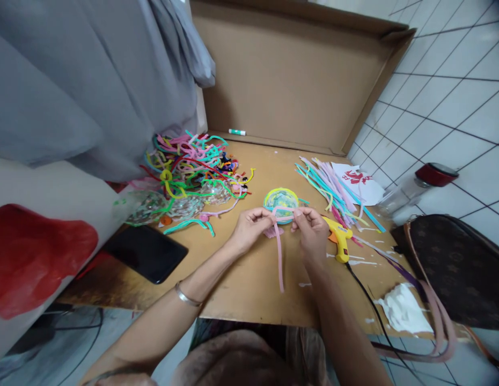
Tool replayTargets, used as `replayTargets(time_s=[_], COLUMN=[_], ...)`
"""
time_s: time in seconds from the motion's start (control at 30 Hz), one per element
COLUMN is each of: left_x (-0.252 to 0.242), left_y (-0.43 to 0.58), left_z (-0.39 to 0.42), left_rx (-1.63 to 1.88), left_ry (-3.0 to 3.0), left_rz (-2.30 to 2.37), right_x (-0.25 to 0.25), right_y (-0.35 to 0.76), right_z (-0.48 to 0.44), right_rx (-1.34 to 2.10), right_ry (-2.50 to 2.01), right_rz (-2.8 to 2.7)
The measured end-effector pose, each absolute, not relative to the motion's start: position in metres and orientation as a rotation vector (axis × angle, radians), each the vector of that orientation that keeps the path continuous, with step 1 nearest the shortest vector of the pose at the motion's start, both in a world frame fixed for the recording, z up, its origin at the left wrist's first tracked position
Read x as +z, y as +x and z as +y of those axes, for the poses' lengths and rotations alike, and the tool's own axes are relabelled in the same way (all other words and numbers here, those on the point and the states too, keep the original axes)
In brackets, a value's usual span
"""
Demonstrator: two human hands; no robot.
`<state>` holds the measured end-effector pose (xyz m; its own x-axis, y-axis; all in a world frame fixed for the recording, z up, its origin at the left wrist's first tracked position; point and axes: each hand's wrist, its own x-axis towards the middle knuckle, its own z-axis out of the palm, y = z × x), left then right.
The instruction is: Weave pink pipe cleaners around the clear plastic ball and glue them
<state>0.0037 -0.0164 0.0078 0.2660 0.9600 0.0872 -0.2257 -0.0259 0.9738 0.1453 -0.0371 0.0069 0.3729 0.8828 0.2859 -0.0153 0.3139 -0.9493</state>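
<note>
A pink pipe cleaner (pixel 279 257) is bent between my two hands, its long tail hanging down toward the table's front. My left hand (pixel 251 228) pinches it at the left bend. On the other side, my right hand (pixel 310 228) grips its right end between thumb and fingers. Just behind them lies a round piece (pixel 282 198) with a yellow and blue rim and a mottled, clear-looking middle, partly covered by the fingers. A small pink piece (pixel 272 232) shows under my left fingertips. The yellow hot glue gun (pixel 341 241) rests right beside my right hand.
A tangled heap of coloured pipe cleaners (pixel 193 155) fills the back left, near a black phone (pixel 147 253). Straight pipe cleaners (pixel 332 185) lie at right. Beyond stand a red-lidded bottle (pixel 410 190) and a brown bag (pixel 459 268). Crumpled tissue (pixel 406 311) sits near the edge.
</note>
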Motion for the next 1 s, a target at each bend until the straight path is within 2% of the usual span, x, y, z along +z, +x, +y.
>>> replayTargets(time_s=[0.6,0.8,1.0], left_x=[0.004,0.003,-0.006], left_y=[0.003,-0.004,-0.005], left_z=[-0.015,-0.017,-0.015], left_rx=[1.066,1.425,1.405], left_ry=[1.310,1.978,2.597], left_rz=[0.884,1.139,1.032], right_x=[0.009,0.007,0.001], right_y=[0.153,0.146,0.135], right_z=[-0.034,-0.038,-0.042], right_rx=[0.799,0.813,0.787], right_ry=[-1.161,-1.226,-1.228], right_rz=[-1.004,-1.176,-1.250])
